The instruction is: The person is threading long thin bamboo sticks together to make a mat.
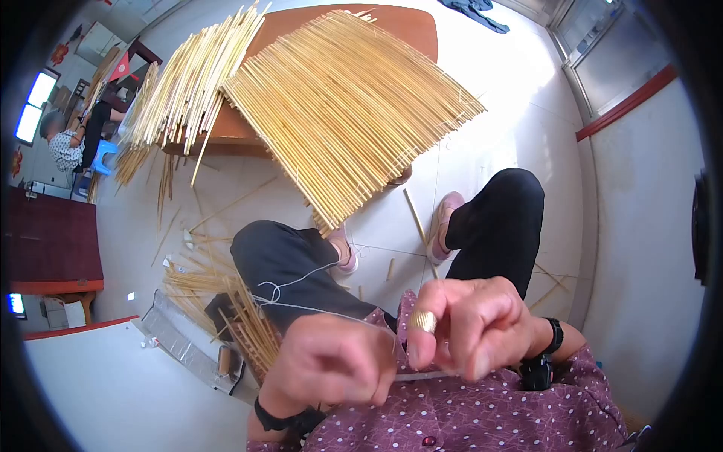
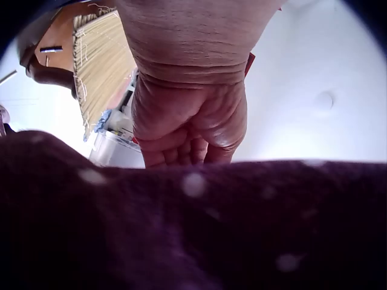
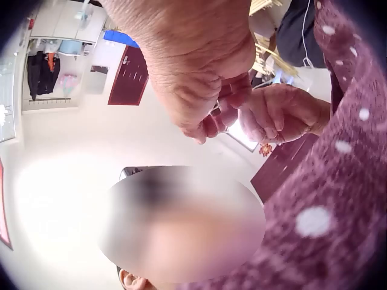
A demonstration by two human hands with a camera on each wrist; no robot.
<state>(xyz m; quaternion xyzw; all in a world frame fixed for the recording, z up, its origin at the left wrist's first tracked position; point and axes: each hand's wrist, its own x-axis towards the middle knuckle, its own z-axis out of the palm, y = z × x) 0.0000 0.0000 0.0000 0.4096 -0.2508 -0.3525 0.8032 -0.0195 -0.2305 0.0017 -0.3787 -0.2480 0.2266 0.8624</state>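
Both hands are raised close to my chest in the head view. My left hand (image 1: pixel 331 369) is curled in a fist round one end of a thin pale strip (image 1: pixel 423 374). My right hand (image 1: pixel 471 328) pinches the strip's other end; a metal ring (image 1: pixel 423 322) sits on one finger. A white thread (image 1: pixel 301 279) runs from the left fist over my left knee. The right wrist view shows the right hand (image 3: pixel 205 115) touching the left hand (image 3: pixel 278 112). In the left wrist view the left hand (image 2: pixel 187 121) is curled, its fingertips hidden behind the purple dotted sleeve.
A woven bamboo mat (image 1: pixel 346 98) leans off a brown table (image 1: pixel 407 30), beside a loose bundle of sticks (image 1: pixel 188 83). More sticks (image 1: pixel 203 279) lie on the tiled floor by my left leg. A seated person (image 1: pixel 71 143) is at the far left.
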